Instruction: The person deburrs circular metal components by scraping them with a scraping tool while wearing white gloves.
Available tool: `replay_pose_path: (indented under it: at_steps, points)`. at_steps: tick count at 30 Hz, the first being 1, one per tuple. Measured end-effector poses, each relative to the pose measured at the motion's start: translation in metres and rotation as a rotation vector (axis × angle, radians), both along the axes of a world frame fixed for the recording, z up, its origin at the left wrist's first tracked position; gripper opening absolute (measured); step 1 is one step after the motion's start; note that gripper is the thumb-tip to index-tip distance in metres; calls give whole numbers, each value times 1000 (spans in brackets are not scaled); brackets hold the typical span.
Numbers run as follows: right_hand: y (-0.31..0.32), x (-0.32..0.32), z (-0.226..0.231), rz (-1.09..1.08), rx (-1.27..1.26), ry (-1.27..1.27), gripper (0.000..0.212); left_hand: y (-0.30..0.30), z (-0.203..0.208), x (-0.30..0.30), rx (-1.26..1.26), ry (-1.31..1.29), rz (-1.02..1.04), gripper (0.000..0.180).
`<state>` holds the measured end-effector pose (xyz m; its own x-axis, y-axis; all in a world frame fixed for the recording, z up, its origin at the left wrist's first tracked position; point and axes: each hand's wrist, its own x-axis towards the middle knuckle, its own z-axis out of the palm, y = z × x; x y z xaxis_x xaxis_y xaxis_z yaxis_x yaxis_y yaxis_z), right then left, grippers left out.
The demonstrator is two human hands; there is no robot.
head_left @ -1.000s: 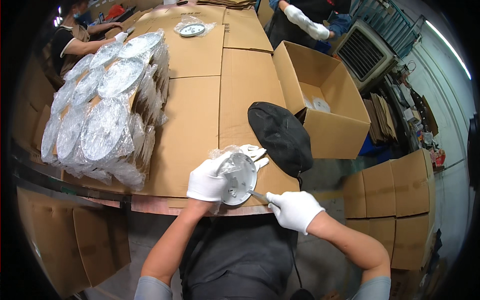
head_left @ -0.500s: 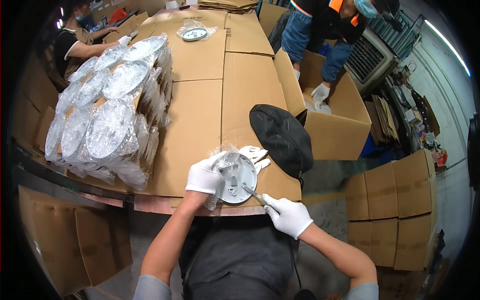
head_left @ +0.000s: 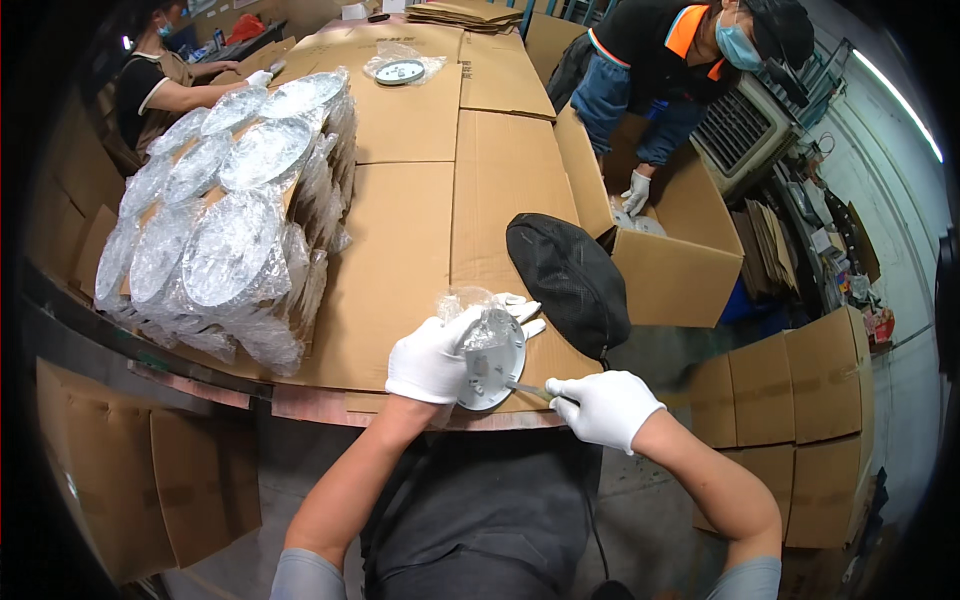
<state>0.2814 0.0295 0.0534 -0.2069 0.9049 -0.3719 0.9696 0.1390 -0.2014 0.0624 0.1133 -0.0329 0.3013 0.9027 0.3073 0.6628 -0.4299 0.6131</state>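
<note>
My gloved left hand (head_left: pixel 428 360) grips a round grey disc (head_left: pixel 492 385) at its left side, together with clear bubble-like film (head_left: pixel 466 300) bunched at the top. The disc is tilted up at the table's near edge, with its cut-outs and small bosses facing me. In my gloved right hand (head_left: pixel 605 408) is a slim metal tool (head_left: pixel 532 389), its tip touching the disc's lower right face; the tool's exact kind is unclear. A loose white glove (head_left: pixel 530 312) lies behind the disc, and a black mesh-like bag (head_left: pixel 568 275) beyond it to the right.
On the left stands a block of stacked film-wrapped discs (head_left: pixel 230 250) with cardboard between layers. Another disc (head_left: pixel 400 71) lies on film at the far end. At right, a co-worker reaches into an open carton (head_left: pixel 675 275); a second person works far left. Cartons (head_left: pixel 800 390) stand lower right.
Both my hands, the disc and the tool have shifted slightly right. The disc has turned more edge-on, and the tool lies flatter. The co-worker at the carton has straightened a little.
</note>
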Motion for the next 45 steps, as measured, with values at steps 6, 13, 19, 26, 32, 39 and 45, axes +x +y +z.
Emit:
replay_pose_path:
  at_steps: [6, 13, 19, 26, 32, 39, 45]
  points:
    - [11, -13, 5, 21, -153, -78, 26, -1, 1, 7, 27, 14, 23, 46]
    - [-30, -1, -39, -77, 152, 109, 22, 17, -24, -4, -306, -219, 17, 46]
    - [-50, -1, -66, -161, 259, 175, 29, 21, -31, -8, -339, -245, 83, 43]
    - [-50, 8, -79, -202, 358, 218, 29, 23, -34, -1, -349, -212, 81, 43]
    - [-15, 4, -12, -92, 128, 54, 27, 17, -39, -10, -205, -223, 93, 42]
    - [15, -24, 15, 21, -180, -133, 24, 15, -47, -8, -121, -217, 96, 40]
    - [8, -21, 2, 69, -114, -109, 22, 16, -43, -10, -164, -176, 104, 41]
